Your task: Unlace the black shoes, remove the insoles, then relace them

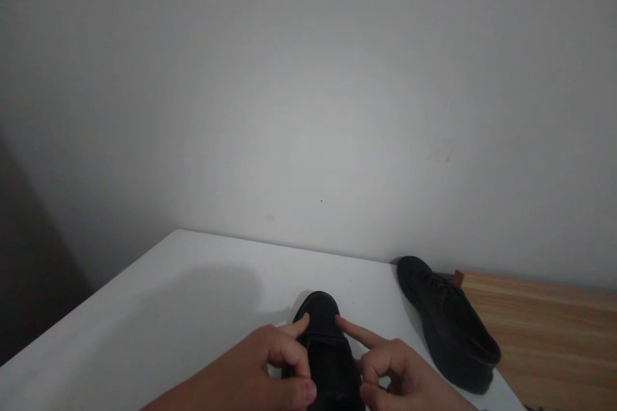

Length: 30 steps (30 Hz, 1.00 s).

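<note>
A black shoe (322, 334) lies on the white table (193, 295) with its toe pointing away from me. My left hand (270, 366) rests at the shoe's left side, index finger stretched to the upper, other fingers curled in. My right hand (395, 372) mirrors it on the right side, index fingertip touching the upper, remaining fingers curled and pinched. What the curled fingers hold is too dark to make out. The shoe's rear is cut off by the frame's lower edge.
A second black shoe (448, 324) lies to the right, straddling the white table's right edge and a wooden surface (554, 334). A plain pale wall (308, 109) rises right behind the table. The table's left edge drops into dark space.
</note>
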Each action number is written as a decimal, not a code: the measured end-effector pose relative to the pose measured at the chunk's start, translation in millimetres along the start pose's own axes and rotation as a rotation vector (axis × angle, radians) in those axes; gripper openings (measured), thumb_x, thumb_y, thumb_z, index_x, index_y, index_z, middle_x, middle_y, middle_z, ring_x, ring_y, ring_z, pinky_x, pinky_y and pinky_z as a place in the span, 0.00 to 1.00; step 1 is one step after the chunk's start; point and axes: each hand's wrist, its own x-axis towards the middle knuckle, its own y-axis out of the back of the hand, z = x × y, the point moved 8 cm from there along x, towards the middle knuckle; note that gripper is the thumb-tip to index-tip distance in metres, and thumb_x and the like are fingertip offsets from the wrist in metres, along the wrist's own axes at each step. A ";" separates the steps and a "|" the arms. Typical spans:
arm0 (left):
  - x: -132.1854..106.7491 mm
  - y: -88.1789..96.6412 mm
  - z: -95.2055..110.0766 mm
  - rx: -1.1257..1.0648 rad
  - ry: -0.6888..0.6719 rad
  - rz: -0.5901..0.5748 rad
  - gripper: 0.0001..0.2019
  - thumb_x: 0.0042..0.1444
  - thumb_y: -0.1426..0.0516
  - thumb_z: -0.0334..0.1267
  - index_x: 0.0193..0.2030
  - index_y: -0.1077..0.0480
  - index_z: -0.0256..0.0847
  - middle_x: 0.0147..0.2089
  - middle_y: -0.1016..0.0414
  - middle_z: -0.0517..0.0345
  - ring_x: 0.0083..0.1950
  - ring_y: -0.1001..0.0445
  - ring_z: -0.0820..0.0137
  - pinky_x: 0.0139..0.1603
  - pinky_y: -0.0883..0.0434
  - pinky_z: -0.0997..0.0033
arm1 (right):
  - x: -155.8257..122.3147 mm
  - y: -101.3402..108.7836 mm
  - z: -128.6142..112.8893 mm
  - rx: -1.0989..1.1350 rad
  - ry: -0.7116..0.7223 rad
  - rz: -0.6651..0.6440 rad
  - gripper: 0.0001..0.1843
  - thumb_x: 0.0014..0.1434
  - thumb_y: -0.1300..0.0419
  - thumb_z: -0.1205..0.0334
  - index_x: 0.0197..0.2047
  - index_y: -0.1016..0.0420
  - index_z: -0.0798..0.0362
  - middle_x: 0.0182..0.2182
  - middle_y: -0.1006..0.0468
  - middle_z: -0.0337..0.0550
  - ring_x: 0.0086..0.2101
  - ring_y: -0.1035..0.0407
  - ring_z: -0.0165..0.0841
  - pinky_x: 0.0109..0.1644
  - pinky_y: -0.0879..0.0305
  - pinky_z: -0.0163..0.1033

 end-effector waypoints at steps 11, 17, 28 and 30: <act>5.6 -6.0 -9.8 -0.361 -0.049 -0.129 0.18 0.54 0.40 0.54 0.26 0.26 0.41 0.35 0.19 0.48 0.70 0.43 0.50 0.65 0.44 0.45 | 1.0 -5.4 -3.2 0.133 -0.001 -0.037 0.13 0.50 0.33 0.53 0.25 0.31 0.51 0.59 0.29 0.52 0.66 0.50 0.47 0.62 0.41 0.53; 5.4 14.5 -5.8 -0.295 -0.059 -0.017 0.13 0.57 0.41 0.48 0.29 0.25 0.41 0.52 0.26 0.50 0.63 0.35 0.55 0.57 0.34 0.59 | -1.6 1.3 -12.1 -0.015 0.074 -0.090 0.19 0.57 0.38 0.43 0.29 0.23 0.52 0.67 0.41 0.48 0.66 0.49 0.47 0.66 0.47 0.52; 15.2 23.1 28.5 -0.086 -0.002 0.135 0.11 0.54 0.41 0.42 0.26 0.26 0.38 0.18 0.45 0.70 0.23 0.46 0.76 0.24 0.49 0.75 | -1.5 -9.7 -77.5 -0.071 0.188 -0.076 0.16 0.61 0.40 0.46 0.33 0.18 0.48 0.41 0.20 0.48 0.61 0.39 0.42 0.63 0.42 0.46; 16.8 22.6 36.9 -0.109 -0.014 0.152 0.10 0.54 0.41 0.42 0.27 0.25 0.38 0.18 0.44 0.70 0.23 0.45 0.76 0.23 0.49 0.75 | 3.6 -20.7 -85.5 0.017 0.217 -0.143 0.15 0.61 0.39 0.47 0.33 0.17 0.48 0.41 0.22 0.46 0.55 0.33 0.40 0.60 0.40 0.44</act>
